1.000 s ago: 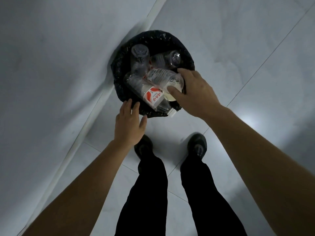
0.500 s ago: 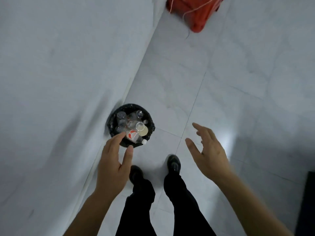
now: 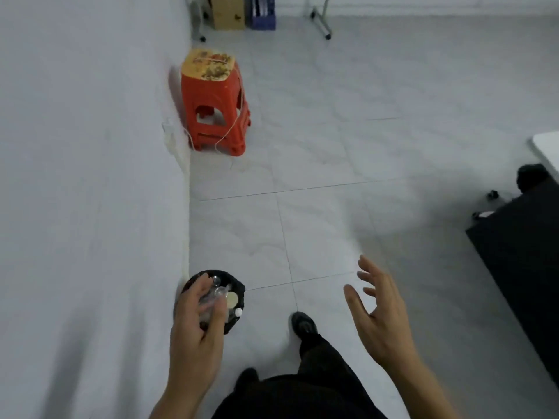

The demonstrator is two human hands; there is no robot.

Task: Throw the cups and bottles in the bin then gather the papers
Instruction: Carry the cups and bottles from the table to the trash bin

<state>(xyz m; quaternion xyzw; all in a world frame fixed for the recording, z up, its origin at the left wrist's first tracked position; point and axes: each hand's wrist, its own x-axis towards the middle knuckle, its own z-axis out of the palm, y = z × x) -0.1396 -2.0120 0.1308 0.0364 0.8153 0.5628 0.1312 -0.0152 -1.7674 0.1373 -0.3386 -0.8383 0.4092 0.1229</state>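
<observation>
A small black-lined bin (image 3: 236, 290) stands on the tiled floor against the white wall, far below me. Clear plastic bottles and cups (image 3: 222, 294) fill it to the rim, one with a pale round base facing up. My left hand (image 3: 198, 325) hangs in the air in front of the bin and hides its left half; the fingers are apart and hold nothing. My right hand (image 3: 379, 313) floats to the right over bare tiles, fingers spread, empty. No papers are in view.
A red plastic stool (image 3: 216, 104) with a worn top and a loose cord stands by the wall further ahead. A black cabinet or desk (image 3: 523, 255) blocks the right side. A cardboard box (image 3: 227, 12) and metal legs (image 3: 322, 16) sit at the far end. My shoe (image 3: 304, 325) is beside the bin.
My right hand let go of the bottle in the bin. I have straightened up and lifted my gaze, so the bin looks small and low; both hands have drawn back, open.
</observation>
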